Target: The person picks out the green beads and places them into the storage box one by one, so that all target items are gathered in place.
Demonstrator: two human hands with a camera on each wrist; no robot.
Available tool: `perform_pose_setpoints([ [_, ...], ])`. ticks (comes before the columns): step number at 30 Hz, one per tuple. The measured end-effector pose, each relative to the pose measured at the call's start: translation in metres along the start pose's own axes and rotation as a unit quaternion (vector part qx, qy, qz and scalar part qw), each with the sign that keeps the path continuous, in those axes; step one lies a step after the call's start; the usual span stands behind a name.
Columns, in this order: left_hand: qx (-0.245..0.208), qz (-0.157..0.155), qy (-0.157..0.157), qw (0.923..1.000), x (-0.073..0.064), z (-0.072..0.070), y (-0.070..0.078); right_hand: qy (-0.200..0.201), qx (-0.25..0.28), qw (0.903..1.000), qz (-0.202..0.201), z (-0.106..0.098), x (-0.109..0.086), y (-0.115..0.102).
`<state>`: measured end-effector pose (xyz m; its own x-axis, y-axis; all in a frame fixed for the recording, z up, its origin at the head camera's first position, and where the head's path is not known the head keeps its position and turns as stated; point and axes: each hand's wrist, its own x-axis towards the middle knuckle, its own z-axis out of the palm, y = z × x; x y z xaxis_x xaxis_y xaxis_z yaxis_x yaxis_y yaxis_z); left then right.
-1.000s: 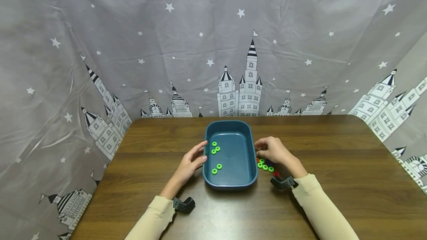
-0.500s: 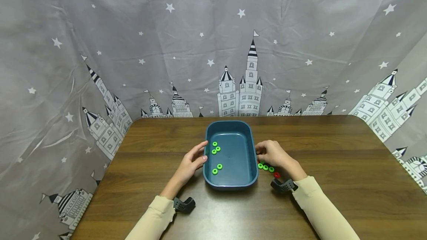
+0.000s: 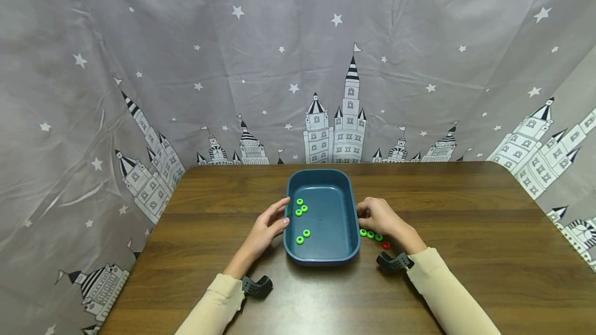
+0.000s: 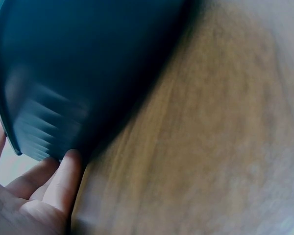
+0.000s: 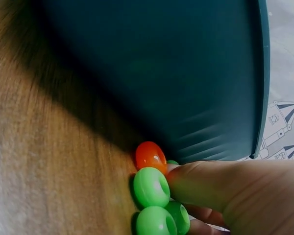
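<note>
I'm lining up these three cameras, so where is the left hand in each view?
Head: the left hand is below and slightly left of centre, at the blue bin.
Left wrist: the left hand fills the lower-left corner.
Right wrist: not in it.
Shared landmark: the blue bin, visible in all three.

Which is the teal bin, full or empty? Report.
Neither full nor empty: five green rings lie in the teal bin, most visible floor bare.
</note>
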<state>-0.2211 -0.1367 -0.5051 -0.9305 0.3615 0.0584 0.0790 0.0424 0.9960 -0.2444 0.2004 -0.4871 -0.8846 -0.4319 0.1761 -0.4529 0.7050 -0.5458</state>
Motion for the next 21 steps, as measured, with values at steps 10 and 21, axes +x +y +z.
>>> perform_pose_setpoints([
  [10,0.003,-0.004,-0.003,1.0000,0.0006,0.0000,-0.0007,-0.002,0.004,0.9999,0.014,-0.0001,-0.0018,0.0001],
  [21,0.005,-0.008,0.003,0.9999,0.0003,0.0000,-0.0009,0.003,0.010,0.9999,0.010,-0.0018,-0.0004,-0.0001],
])
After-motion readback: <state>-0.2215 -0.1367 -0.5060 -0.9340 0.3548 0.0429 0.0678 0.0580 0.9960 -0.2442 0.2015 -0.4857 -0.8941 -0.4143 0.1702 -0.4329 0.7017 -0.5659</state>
